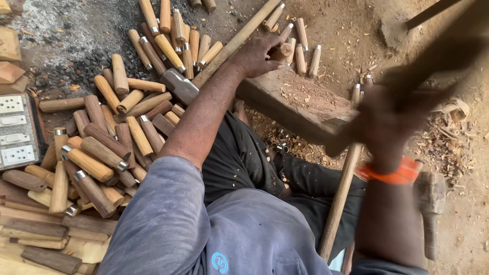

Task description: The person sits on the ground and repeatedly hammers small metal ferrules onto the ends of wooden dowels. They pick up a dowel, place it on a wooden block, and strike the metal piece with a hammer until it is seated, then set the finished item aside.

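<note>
Nearest, on the right, the right hand (383, 122), with an orange band (395, 175) at its wrist, was clenched around a dark, motion-blurred tool (433, 56). Farther off, the left hand (257, 55) grasped a short wooden handle (281, 51) standing on the far end of a wooden block (290, 99). To the left, a pile of wooden handles (109, 147) lay on the floor, with a hammer head (179, 85) among them.

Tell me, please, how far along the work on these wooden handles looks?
Done: a large pile of handles, many with metal rings. In hand: the left hand holds one handle on the wooden block; the right hand grips a blurred tool. Left: loose rings lie below the block.
</note>
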